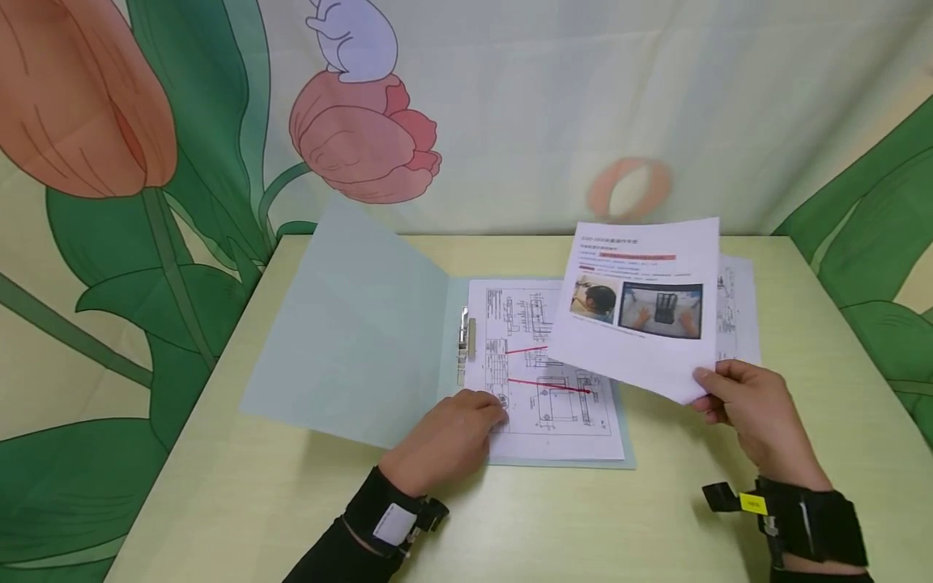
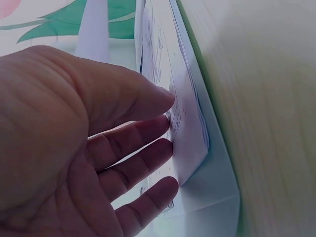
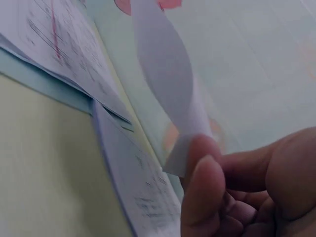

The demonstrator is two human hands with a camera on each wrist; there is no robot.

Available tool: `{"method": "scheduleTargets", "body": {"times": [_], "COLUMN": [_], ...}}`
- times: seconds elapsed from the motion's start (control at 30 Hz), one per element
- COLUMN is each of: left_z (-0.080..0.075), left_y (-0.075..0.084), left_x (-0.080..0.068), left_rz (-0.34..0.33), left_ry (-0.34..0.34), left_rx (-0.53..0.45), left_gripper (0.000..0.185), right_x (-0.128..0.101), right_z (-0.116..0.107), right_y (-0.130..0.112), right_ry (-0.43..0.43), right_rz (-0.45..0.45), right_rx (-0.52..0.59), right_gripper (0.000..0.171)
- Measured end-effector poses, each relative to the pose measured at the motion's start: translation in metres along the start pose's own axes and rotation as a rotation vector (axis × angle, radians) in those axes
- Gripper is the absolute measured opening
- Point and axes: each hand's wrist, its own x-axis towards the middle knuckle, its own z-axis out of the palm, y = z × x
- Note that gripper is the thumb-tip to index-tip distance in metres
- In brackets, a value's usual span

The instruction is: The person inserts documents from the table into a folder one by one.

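A light blue folder (image 1: 350, 324) lies spread on the table, its left cover tilted up. Inside, beside the metal clip (image 1: 463, 340), is a stack of papers (image 1: 554, 437) printed with technical drawings and two red lines. My left hand (image 1: 448, 441) rests its fingertips on the lower left of this stack, fingers slightly bent and apart in the left wrist view. Between thumb and fingers, my right hand (image 1: 751, 405) pinches the lower right corner of a printed sheet (image 1: 641, 356) with two photos. That sheet is raised and partly covers the stack; the right wrist view shows it bending.
Another printed sheet (image 1: 739, 308) lies to the right of the folder, partly hidden behind the raised one. The pale wooden table (image 1: 568, 526) ends at a curtain (image 1: 510, 121) with printed tulips. Each wrist wears a black strap with a small camera.
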Motion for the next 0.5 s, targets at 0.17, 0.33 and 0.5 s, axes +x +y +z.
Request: {"method": "scheduleTargets", "body": {"times": [0.17,0.33,0.5], "left_z": [-0.001,-0.001,-0.002], "left_y": [0.000,0.000,0.000], "left_x": [0.000,-0.002,-0.003], "left_rz": [-0.002,0.006,0.014], "left_ry": [-0.014,-0.024,-0.015], "left_rx": [-0.010,-0.015,-0.022], "left_gripper": [0.028,0.029,0.027], "right_x": [-0.005,-0.008,-0.010], "right_z": [0.018,0.030,0.037], "right_y": [0.001,0.002,0.003], "right_ry": [-0.114,-0.171,-0.207], "right_rz": [-0.040,-0.010,0.006], "right_rx": [-0.056,-0.091,-0.230], "right_gripper": [0.038,0.033,0.028]}}
